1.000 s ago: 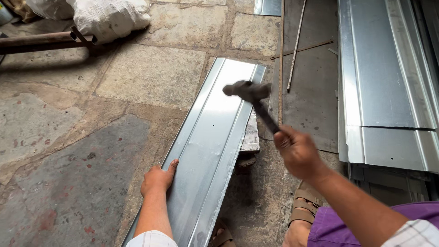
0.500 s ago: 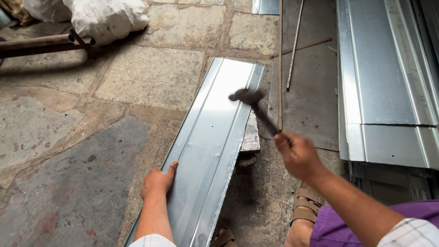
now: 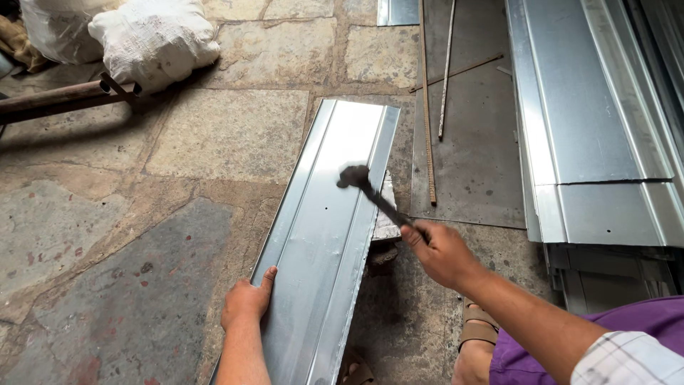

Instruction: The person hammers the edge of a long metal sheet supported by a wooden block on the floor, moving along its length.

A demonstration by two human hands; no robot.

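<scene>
Two hands show: the left hand [image 3: 246,303] and the right hand [image 3: 439,251]. One hammer [image 3: 374,196]. One long sheet-metal panel [image 3: 331,235] lies on the stone floor [image 3: 214,135], and one stack of similar panels [image 3: 591,128] lies to the right; how many it holds cannot be told. Two thin rods [image 3: 426,107] lie side by side. One white sack [image 3: 153,36]. One rusty pipe [image 3: 57,100]. One sandalled foot [image 3: 476,342].
</scene>
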